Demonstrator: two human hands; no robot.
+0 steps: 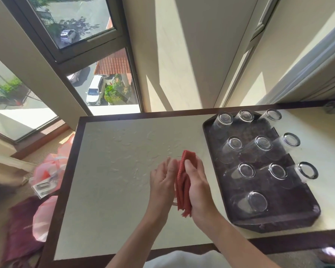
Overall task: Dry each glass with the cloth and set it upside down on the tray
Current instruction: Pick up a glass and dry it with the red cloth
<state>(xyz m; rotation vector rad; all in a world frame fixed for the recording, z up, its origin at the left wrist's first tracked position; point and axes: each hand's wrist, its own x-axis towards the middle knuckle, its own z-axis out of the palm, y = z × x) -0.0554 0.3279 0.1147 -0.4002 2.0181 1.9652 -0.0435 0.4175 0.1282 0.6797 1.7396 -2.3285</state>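
Note:
A folded red cloth [183, 188] stands upright between my two hands above the middle of the table. My right hand [197, 188] grips it from the right, thumb curled over its front. My left hand [162, 180] lies flat against its left side with the fingers straight. A faint glassy edge shows under my left palm; I cannot tell what it is. To the right, a dark brown tray [269, 227] holds several clear glasses [257, 202], all upside down in rows.
The table [108, 171] has a cream top and a dark wooden rim, with the tray near its right end. Pink plastic bags [46, 171] lie on the floor to the left. A window [104, 88] and wall stand behind the far edge.

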